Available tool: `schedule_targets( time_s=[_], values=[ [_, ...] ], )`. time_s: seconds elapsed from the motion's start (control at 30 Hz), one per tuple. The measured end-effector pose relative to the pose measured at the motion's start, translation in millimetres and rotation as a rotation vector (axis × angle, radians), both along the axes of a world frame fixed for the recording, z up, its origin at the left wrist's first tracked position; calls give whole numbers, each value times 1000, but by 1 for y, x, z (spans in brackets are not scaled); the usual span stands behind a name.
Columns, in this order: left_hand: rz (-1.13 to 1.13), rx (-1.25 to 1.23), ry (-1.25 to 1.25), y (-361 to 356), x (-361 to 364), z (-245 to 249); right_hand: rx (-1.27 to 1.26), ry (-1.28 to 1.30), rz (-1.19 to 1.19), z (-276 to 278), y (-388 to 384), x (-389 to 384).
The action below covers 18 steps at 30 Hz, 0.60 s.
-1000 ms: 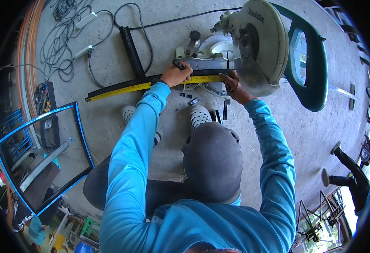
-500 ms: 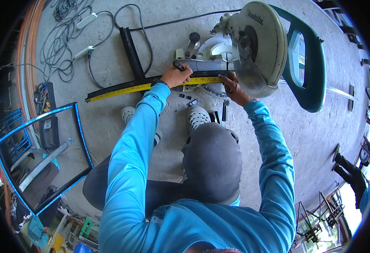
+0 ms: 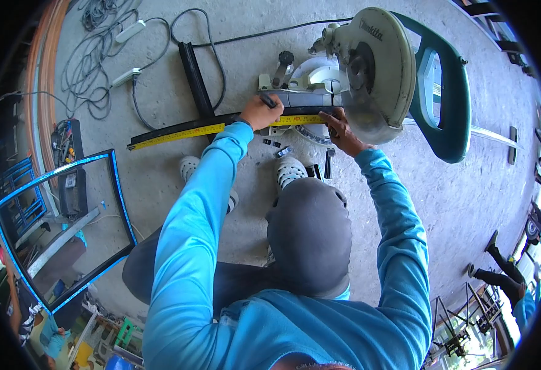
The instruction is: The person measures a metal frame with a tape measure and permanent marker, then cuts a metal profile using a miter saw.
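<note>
The left hand [image 3: 259,112] grips a black marker [image 3: 268,100] on the yellow tape measure [image 3: 184,133] at 12 o'clock. The right hand [image 3: 343,129], fingers out, presses it down beside the Makita saw [image 3: 378,68] at 1 o'clock.

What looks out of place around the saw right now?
Nothing looks damaged. Small black offcuts lie loose on the floor by the feet, and the right hand pins the yellow tape close beside the saw's blade guard.

Arms extended; left hand [image 3: 261,113] fisted, right hand [image 3: 343,131] flat.
</note>
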<state>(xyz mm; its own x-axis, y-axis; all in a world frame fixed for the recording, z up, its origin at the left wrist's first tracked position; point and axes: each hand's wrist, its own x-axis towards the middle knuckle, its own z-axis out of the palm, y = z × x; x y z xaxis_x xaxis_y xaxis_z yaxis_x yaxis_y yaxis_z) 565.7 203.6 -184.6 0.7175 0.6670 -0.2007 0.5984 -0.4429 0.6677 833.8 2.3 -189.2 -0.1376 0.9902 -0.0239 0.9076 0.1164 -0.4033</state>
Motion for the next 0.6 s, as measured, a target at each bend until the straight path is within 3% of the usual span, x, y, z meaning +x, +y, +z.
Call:
schedule_targets(
  time_s=[0.03, 0.13, 0.2, 0.23, 0.3, 0.37, 0.47, 0.53, 0.6],
  values=[
    [-60, 246, 17, 1, 3, 7, 8, 4, 12, 1, 0, 0],
    [441, -454, -336, -6, -10, 37, 68, 23, 38, 8, 7, 3],
    [602, -652, -609, -12, -28, 75, 45, 41, 8, 21, 1, -5],
    [566, -752, -700, -16, -49, 77, 10, 46, -15, 28, -1, -8],
    [353, -1071, -525, -19, -101, 89, -2, 54, -62, 48, 6, -16],
    [274, -1206, -54, -30, -142, 100, 0, 81, -67, 79, 7, -34],
    [129, -1118, 376, -54, -178, 54, -43, 78, -53, 114, 0, -66],
    [86, -897, 390, -78, -188, 6, -108, 153, -74, 124, -9, -82],
    [43, -642, 413, -89, -179, -2, -210, 198, -96, 127, -21, -93]
  ],
)
